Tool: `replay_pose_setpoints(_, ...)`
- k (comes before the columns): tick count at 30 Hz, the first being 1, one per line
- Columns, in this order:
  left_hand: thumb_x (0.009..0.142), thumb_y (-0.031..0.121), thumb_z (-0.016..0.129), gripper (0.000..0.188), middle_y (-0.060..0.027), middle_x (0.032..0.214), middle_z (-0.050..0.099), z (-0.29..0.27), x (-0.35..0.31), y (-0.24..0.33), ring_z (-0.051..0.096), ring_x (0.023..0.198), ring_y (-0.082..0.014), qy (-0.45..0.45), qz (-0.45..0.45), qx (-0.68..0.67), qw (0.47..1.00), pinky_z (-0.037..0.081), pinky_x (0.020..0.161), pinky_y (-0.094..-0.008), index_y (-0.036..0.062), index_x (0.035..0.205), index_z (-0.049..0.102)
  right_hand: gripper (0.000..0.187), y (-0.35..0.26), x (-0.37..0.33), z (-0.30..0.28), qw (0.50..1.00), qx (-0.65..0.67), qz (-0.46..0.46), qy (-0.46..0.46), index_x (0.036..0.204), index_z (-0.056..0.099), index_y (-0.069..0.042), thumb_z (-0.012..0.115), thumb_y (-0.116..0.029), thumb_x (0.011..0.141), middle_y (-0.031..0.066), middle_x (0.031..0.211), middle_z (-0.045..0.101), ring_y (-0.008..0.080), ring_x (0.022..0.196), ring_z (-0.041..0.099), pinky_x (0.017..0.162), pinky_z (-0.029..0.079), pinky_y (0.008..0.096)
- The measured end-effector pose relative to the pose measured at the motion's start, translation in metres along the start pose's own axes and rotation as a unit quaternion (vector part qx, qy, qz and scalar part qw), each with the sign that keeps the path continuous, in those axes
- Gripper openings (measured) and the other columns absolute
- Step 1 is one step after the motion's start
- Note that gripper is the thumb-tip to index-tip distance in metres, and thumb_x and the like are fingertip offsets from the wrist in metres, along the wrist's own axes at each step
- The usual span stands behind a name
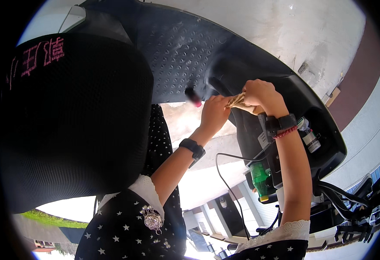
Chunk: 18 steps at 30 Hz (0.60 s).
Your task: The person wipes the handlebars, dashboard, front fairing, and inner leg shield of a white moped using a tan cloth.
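A tan cloth [237, 102] is stretched between my two hands, its middle twisted like a rope. My left hand [216, 113] grips the left end with the fingers closed round it. On the other end, my right hand [262, 93] is curled into a fist, and a loose flap of cloth hangs beneath it. Both hands are in front of the dark inner panel of a scooter. A blurred dark and pink thing [193, 96] lies left of my left hand, its kind not clear.
The black mesh-covered seat [81, 130] fills the left side. Beyond it lies the studded footboard [179, 56]. At right, an open front compartment holds a small white-labelled container [311, 141]. A green bottle [259, 180] sits beside my right forearm. A thin black cable [229, 186] loops below my hands.
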<state>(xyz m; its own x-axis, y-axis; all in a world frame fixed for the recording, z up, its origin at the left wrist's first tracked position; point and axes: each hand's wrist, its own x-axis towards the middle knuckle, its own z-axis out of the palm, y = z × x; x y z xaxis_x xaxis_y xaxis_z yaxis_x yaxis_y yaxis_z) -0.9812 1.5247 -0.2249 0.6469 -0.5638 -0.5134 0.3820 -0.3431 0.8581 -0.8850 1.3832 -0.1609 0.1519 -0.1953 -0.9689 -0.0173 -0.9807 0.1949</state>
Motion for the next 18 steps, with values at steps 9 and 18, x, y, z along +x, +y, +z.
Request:
replay_pose_setpoints(9,0.078,0.006,0.056,0.026,-0.0085,0.091,0.06,0.024,0.139,0.054,0.059,0.085,-0.0285,0.015,0.178,0.068,0.982,0.048,0.074,-0.0386,0.0114,0.103,0.063,0.025,0.053,0.009,-0.083,0.954,-0.052,0.256,0.147,0.091,0.07,-0.01,0.063,-0.025,0.072,0.012,0.094,0.068,0.0309,0.092,0.064,0.079,0.045,0.0416)
replay_pose_setpoints(18,0.078,0.004,0.055,0.03,-0.0109,0.089,0.061,0.067,0.109,0.023,0.063,0.081,-0.0316,-0.103,0.153,0.1,0.978,0.051,0.07,-0.0389,0.0157,0.105,0.06,0.021,0.034,0.014,0.011,0.932,0.011,0.321,0.167,0.091,0.071,-0.012,0.06,-0.025,0.079,0.0088,0.094,0.068,0.0286,0.094,0.064,0.061,0.047,0.0393)
